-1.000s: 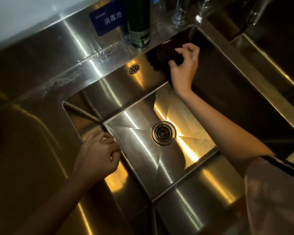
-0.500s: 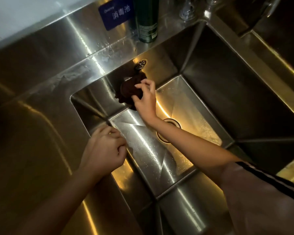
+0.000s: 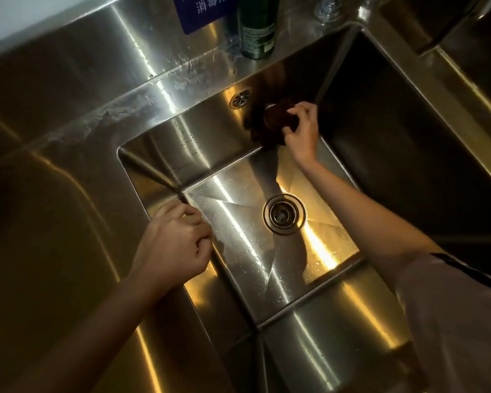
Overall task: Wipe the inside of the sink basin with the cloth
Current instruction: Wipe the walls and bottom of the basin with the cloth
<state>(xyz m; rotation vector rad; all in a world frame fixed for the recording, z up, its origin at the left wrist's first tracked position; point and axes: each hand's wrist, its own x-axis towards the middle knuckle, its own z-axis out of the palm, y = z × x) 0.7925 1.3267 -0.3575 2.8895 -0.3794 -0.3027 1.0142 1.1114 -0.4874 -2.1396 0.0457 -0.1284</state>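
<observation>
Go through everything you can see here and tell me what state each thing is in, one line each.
cloth: bunched, pressed on the sink's back wall
right hand: gripping the cloth
left hand: curled, resting at the sink's left rim
sink: wet with droplets
drain: uncovered
green bottle: upright on the ledge

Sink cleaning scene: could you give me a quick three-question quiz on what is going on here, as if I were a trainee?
1. True or false: the right hand presses the dark cloth against the sink's back wall.
2. Which lies closest to the cloth? A) overflow grille B) floor drain C) blue sign
3. Fill in: the left hand rests, fingers curled, at the sink's ___ edge.

Key: 1 true; 2 A; 3 left.
</observation>
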